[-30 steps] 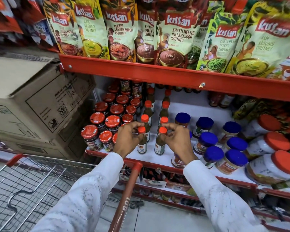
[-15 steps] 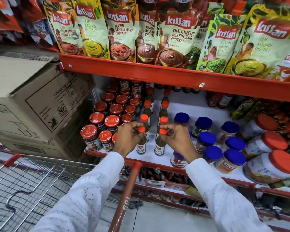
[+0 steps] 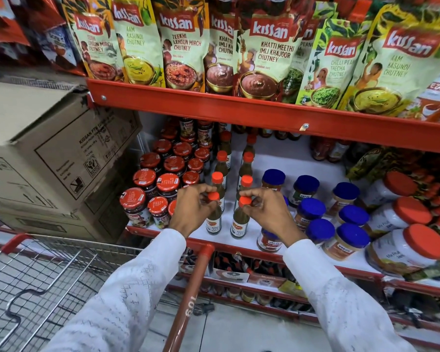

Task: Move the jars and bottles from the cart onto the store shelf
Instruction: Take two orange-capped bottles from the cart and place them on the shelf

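Fingers of your left hand (image 3: 192,207) pinch one green chilli sauce bottle (image 3: 214,217) cap; your right hand (image 3: 267,208) pinches its neighbour (image 3: 240,222), both upright near the shelf (image 3: 241,247) front edge.

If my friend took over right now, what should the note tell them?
Left hand: pinching the cap of the left sauce bottle.
Right hand: pinching the cap of the right sauce bottle.
Both bottles stand upright at the front of the white shelf, heading two bottle rows, between the red-lidded jars and blue-lidded jars.
Done: these two look placed.
Left: let go. The visible part of the cart shows nothing; check the rest.
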Demonstrator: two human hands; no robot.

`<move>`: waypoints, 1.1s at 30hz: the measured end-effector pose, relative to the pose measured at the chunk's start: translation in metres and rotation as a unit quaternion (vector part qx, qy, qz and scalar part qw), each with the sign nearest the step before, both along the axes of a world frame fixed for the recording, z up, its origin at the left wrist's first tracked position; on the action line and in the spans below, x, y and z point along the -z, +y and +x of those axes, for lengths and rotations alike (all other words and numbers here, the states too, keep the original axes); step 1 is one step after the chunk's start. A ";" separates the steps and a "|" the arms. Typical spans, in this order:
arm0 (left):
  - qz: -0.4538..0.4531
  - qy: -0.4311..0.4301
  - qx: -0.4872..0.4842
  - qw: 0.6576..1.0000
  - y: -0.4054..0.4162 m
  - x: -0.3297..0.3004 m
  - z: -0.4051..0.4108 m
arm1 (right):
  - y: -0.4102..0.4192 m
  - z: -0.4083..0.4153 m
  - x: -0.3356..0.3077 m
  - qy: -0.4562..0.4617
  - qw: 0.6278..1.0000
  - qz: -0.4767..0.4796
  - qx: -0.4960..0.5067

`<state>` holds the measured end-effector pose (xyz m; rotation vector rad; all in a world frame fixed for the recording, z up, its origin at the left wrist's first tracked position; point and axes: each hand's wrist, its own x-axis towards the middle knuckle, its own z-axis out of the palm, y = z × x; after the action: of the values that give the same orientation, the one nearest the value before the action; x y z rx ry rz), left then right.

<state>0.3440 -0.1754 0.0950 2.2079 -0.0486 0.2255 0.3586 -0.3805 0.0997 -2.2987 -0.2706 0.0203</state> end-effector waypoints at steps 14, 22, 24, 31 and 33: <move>0.006 0.003 -0.004 1.000 -0.001 0.000 -0.003 | -0.005 0.001 -0.005 0.012 0.999 -0.020 -0.045; 0.014 0.012 -0.006 1.000 -0.001 0.000 -0.002 | -0.003 -0.003 -0.001 -0.004 0.999 -0.010 -0.034; 0.015 0.011 -0.008 1.000 -0.001 0.000 -0.003 | -0.003 -0.004 -0.002 -0.007 0.999 -0.008 -0.033; 0.016 0.007 -0.009 1.000 -0.002 0.000 -0.004 | -0.002 -0.007 -0.001 -0.016 1.000 -0.004 -0.026; 0.019 0.004 -0.009 1.000 -0.001 0.000 -0.004 | -0.003 -0.008 -0.001 -0.022 0.999 -0.001 -0.031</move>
<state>0.3397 -0.1769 0.0948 2.2475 -0.0287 0.2264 0.3510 -0.3834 0.1012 -2.2952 -0.3632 0.0020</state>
